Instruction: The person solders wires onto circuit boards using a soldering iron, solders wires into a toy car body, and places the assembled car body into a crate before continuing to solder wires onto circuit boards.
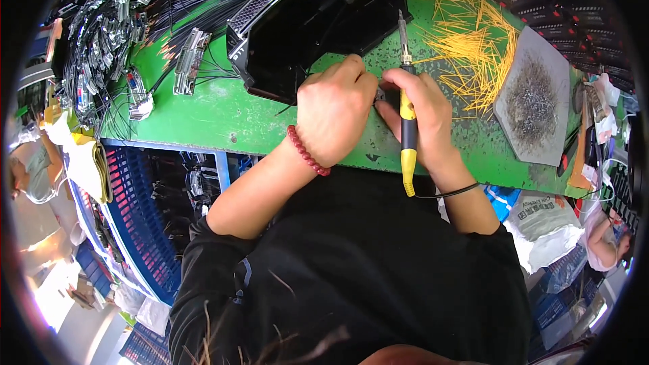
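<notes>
My right hand (427, 111) is closed around a yellow and black soldering iron (408, 125), whose metal tip points away from me. Its thumb and forefinger also meet near a small dark metallic piece (378, 96) between my two hands. On the left, my left hand (338, 108), with a red bead bracelet (307, 152) at its wrist, has its fingers drawn together beside that piece. What those fingers hold is hidden under the hand. Just beyond it lies a black plastic shell (284, 40), angular and hollow, with thin dark wires near its edge.
Many yellow wire pieces (473, 54) lie on the green table (250, 122), beside a scorched grey plate (534, 94). Bundled black wires with shiny parts (115, 34) fill the left, near a chrome piece (191, 61). A blue crate (138, 216) stands below left; a person (605, 242) is at far right.
</notes>
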`<state>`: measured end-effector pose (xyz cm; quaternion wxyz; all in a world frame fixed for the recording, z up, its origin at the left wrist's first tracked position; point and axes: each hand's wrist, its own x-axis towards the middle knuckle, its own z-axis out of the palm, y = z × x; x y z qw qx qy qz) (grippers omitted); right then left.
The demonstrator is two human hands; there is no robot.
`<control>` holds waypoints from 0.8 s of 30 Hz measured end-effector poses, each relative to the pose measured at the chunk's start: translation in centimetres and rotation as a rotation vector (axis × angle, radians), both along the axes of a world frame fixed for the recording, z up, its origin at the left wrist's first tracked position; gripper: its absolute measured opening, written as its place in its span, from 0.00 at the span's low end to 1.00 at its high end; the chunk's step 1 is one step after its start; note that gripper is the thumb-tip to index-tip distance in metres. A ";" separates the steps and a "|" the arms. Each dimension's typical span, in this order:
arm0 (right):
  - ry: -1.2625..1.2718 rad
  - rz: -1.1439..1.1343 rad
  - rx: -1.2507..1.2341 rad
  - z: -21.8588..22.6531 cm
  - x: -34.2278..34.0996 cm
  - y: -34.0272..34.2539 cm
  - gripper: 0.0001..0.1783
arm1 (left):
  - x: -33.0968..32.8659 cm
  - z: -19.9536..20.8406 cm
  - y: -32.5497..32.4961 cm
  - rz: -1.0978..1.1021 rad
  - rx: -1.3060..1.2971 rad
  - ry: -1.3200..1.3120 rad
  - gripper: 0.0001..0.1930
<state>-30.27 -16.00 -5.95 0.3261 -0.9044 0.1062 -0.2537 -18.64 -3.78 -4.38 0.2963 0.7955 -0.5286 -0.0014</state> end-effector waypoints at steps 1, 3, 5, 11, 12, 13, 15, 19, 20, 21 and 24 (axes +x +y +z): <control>0.023 0.015 -0.009 0.2 -0.1 -0.1 0.28 | 0.0 0.2 -0.2 0.007 0.030 -0.013 0.04; -0.017 0.013 -0.001 0.2 0.1 -0.1 0.27 | -0.1 0.7 -0.5 0.011 0.065 -0.027 0.04; -0.057 0.005 0.010 0.2 0.1 -0.1 0.27 | -0.1 0.9 -0.7 0.028 0.122 0.053 0.02; -0.178 -0.070 0.489 0.6 -1.6 -0.8 0.19 | -0.1 1.0 -1.2 0.038 0.170 0.109 0.01; -0.240 -0.061 0.585 1.2 -2.6 -1.5 0.19 | -0.1 1.1 -1.3 0.038 0.154 0.123 0.01; -0.201 -0.089 0.651 2.7 -4.3 -2.2 0.21 | -0.1 1.0 -1.4 -0.001 0.141 0.118 0.02; -0.112 -0.096 0.471 3.5 -7.8 -4.6 0.33 | 0.3 1.2 -1.4 -0.054 0.130 0.119 0.02; -0.272 -0.328 0.392 1.8 -13.9 -7.8 0.30 | 0.3 1.3 -1.6 -0.047 0.163 0.141 0.03; -0.260 -0.475 0.393 1.6 -15.3 -8.0 0.28 | 0.4 1.5 -1.4 -0.040 0.166 0.144 0.03; -0.287 -0.548 0.344 0.8 -17.7 -9.0 0.22 | 0.4 1.4 -1.4 -0.049 0.176 0.148 0.03; -0.609 -0.799 0.508 0.9 -20.2 -11.1 0.09 | 0.3 1.6 -1.3 -0.058 0.177 0.134 0.02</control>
